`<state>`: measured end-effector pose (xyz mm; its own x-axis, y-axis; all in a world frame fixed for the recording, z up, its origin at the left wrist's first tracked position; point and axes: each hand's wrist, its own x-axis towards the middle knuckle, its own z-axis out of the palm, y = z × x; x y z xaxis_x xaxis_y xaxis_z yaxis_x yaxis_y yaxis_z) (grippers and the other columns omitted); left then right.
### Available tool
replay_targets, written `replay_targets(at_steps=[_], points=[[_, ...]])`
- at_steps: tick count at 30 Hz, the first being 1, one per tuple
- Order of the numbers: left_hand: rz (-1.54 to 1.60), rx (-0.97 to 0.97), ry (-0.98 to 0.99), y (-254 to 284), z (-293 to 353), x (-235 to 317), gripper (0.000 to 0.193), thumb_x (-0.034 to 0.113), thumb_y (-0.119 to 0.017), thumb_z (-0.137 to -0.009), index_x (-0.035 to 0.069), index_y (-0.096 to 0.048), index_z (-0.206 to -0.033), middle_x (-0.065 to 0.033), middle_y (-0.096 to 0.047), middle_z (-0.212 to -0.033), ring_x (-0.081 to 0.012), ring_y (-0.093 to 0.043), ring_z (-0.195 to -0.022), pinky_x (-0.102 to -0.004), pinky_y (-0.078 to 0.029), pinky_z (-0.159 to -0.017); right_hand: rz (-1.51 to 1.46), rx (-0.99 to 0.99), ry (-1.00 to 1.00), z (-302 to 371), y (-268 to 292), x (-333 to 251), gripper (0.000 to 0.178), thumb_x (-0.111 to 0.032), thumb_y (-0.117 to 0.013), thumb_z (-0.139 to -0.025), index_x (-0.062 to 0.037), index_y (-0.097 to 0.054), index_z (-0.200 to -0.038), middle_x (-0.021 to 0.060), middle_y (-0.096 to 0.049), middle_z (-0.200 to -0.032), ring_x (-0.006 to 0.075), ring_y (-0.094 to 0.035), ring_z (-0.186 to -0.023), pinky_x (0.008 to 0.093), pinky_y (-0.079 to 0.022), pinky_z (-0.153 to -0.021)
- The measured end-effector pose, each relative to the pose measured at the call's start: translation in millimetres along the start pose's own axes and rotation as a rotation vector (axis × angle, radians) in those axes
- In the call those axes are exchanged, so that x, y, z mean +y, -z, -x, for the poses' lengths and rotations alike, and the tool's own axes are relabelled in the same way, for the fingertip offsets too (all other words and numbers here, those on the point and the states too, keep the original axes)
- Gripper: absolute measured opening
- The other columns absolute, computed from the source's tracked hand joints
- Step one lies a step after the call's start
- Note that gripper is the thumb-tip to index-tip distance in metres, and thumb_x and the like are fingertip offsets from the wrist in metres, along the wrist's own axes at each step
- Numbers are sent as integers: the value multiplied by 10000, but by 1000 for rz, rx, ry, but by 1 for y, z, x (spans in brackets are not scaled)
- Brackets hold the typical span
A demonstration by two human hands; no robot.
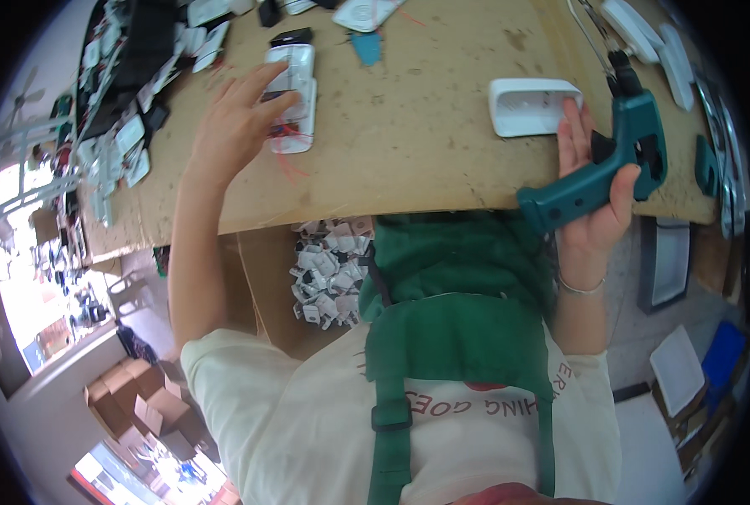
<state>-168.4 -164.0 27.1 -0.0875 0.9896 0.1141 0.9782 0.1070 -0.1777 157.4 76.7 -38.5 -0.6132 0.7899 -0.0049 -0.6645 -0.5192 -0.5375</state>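
Note:
My left hand reaches over a narrow white plastic housing, its fingers apart and the fingertips at the housing's left side. Thin red wires trail from the lower part of that housing. In my right hand lies a teal glue gun, held between thumb and palm with its dark nozzle pointing away from me. The stretched fingers of the same hand touch the right end of an open, hollow white shell. Just beyond the white housing sits a small black part.
Piles of white parts and a black bin fill the left side of the worktable. A blue scrap lies at the back. More white shells are at the right edge. Below the table, a cardboard box holds many small white pieces.

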Motion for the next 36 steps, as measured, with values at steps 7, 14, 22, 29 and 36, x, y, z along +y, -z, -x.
replay_targets(at_steps=[7,14,22,29,36], points=[[363,250,239,-8,-7,-11,275,101,-693,-815,105,-684,-1089,-84,-669,-977,-255,-647,-878,-318,-502,-765,-7,9,62,7,0,1,752,-332,-695,-856,-71,-317,-1452,283,-175,-1520,430,-166,-1428,481,-146,-1204],[766,857,738,21,-23,17,283,122,-701,-875,-4,-637,-1121,-40,-675,-933,-78,-628,-823,-198,-489,-744,47,78,125,9,-1,0,752,-361,-694,-852,-54,-332,-1435,284,-181,-1514,413,-169,-1432,465,-144,-1209],[263,279,381,-7,-75,157,351,323,-691,-820,63,-596,-1037,-96,-623,-800,-281,-632,-641,-360,-497,-540,56,70,177,17,5,-4,743,-332,-695,-857,-56,-326,-1440,266,-201,-1510,423,-166,-1429,482,-160,-1205],[235,54,238,21,-80,153,293,307,-692,-817,64,-667,-978,-104,-605,-807,-278,-635,-743,-409,-492,-668,60,55,152,17,14,-8,721,-346,-666,-879,-86,-318,-1455,262,-207,-1508,419,-171,-1429,477,-154,-1207],[829,-188,217,0,-128,116,303,93,-614,-836,-18,-574,-1115,-196,-620,-930,-382,-590,-841,-406,-479,-753,94,51,155,18,11,-7,724,-379,-635,-897,-87,-294,-1465,271,-224,-1500,419,-194,-1423,466,-152,-1208]])
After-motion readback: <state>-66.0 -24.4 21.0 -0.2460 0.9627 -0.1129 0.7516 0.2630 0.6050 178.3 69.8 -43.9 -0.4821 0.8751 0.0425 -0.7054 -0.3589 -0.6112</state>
